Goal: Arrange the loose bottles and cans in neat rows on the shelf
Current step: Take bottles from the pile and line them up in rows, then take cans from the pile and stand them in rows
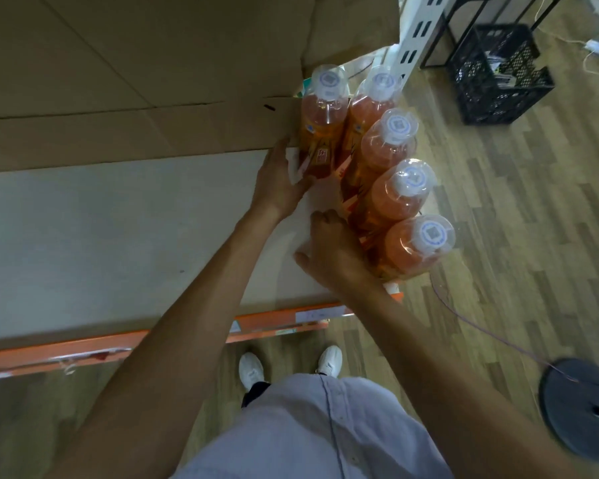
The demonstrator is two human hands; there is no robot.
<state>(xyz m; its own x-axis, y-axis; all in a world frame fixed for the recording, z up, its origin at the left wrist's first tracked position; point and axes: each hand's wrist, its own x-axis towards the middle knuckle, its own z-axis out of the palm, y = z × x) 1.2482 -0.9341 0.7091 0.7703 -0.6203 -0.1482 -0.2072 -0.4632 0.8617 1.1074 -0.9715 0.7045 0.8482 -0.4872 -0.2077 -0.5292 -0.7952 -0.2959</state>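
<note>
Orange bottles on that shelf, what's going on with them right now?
A person stands at the shelf with both hands on a cluster of five orange bottles at its right end. The left hand presses flat against the back-left bottle; the right hand rests against the front ones, its grip unclear. All stand upright and close together.

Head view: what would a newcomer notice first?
Five orange bottles with clear caps stand bunched at the right end of the pale shelf. The left hand touches a rear one's base, the right hand is against the front ones. Brown cardboard lies behind.
</note>
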